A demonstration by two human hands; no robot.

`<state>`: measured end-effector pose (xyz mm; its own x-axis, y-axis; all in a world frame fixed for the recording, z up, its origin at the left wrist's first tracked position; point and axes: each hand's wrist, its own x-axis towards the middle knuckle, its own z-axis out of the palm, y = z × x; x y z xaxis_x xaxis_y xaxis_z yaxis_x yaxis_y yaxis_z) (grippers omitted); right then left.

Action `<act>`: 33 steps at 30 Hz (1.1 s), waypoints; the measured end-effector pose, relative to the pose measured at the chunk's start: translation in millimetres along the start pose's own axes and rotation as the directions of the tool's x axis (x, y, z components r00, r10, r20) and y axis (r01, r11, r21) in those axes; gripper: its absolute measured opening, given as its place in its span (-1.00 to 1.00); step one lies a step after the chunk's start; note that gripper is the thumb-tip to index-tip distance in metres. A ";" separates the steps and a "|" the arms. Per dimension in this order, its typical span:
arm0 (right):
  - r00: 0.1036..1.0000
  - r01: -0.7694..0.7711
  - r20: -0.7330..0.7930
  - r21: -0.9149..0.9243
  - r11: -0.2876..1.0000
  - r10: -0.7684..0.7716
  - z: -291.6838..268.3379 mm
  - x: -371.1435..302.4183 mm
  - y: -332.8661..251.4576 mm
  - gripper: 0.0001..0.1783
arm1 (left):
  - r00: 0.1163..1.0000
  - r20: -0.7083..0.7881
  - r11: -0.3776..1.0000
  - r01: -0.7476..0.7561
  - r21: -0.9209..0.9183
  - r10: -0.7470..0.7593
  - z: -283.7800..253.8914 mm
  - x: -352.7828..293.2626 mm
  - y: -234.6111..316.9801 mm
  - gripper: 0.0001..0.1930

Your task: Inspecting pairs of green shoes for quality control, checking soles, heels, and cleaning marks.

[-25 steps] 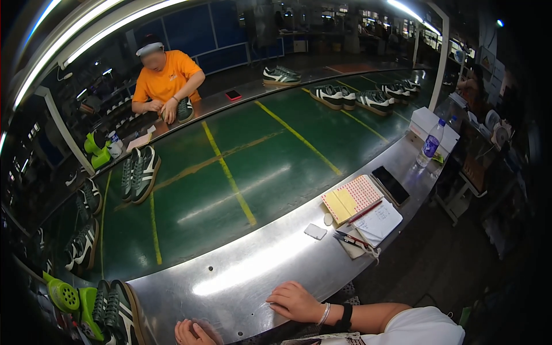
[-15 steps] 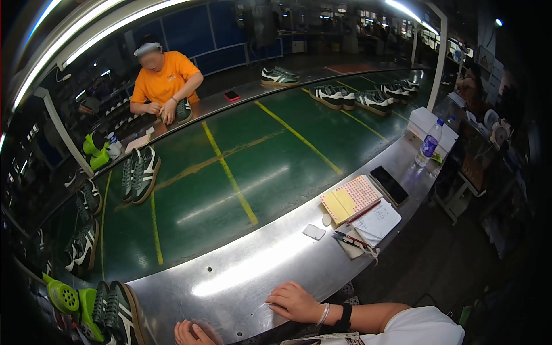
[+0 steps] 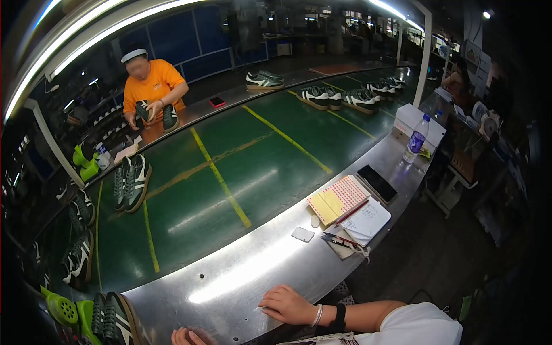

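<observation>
My right hand (image 3: 286, 305) rests palm down near the front edge of the metal table (image 3: 230, 282), its fingers loosely extended and nothing in them. At the lower edge of the picture, my left hand (image 3: 187, 337) lies on the same metal, partly cut off, with its fingers showing and no object visible in it. A pair of dark green and white sneakers (image 3: 115, 319) stands left of my left hand, beside a bright green tape dispenser (image 3: 63, 306). Beyond the metal lies the green conveyor belt (image 3: 190, 230) with yellow lines, carrying another sneaker pair (image 3: 132, 183).
Right of my hands lie a yellow-and-red pad (image 3: 339, 198), a notebook (image 3: 365, 223), thread snips (image 3: 339, 239) and a black phone (image 3: 377, 184). A water bottle (image 3: 416, 140) stands by a white box (image 3: 418, 125). Across the belt, a co-worker in orange (image 3: 152, 86) handles sneakers.
The co-worker has lifted a sneaker and now holds it beside another one. My view has shifted slightly to the right; my hands stay in nearly the same places on the metal.
</observation>
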<state>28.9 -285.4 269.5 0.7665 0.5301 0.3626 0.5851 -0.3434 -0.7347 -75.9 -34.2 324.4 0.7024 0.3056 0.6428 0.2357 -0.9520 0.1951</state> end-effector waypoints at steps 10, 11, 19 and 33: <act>0.996 -0.066 0.071 0.128 0.990 0.057 -10.4 19.7 -5.1 -0.84 | 0.937 0.257 0.929 0.296 -0.224 -0.236 1.7 1.8 -28.2 -0.74; 0.994 -0.093 0.066 0.137 0.986 0.085 -11.7 21.6 -6.9 -0.84 | 0.932 0.233 0.926 0.323 -0.193 -0.277 -1.1 9.2 -30.3 -0.74; 0.970 -0.230 -0.008 0.297 0.927 0.243 -20.6 26.7 -5.3 -0.85 | 0.903 0.415 0.993 -0.087 -0.082 0.113 -7.3 128.5 -64.7 -0.61; 0.985 -0.124 0.076 -0.325 0.938 0.156 -11.1 41.5 2.2 -0.65 | 0.754 0.345 0.749 0.280 0.601 -0.559 46.5 332.9 -262.7 -0.49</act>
<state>65.0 -272.8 289.3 0.8262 0.5272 0.1986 0.5397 -0.6395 -0.5475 127.2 318.4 452.6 0.6296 0.7676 0.1197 0.7767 -0.6186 -0.1187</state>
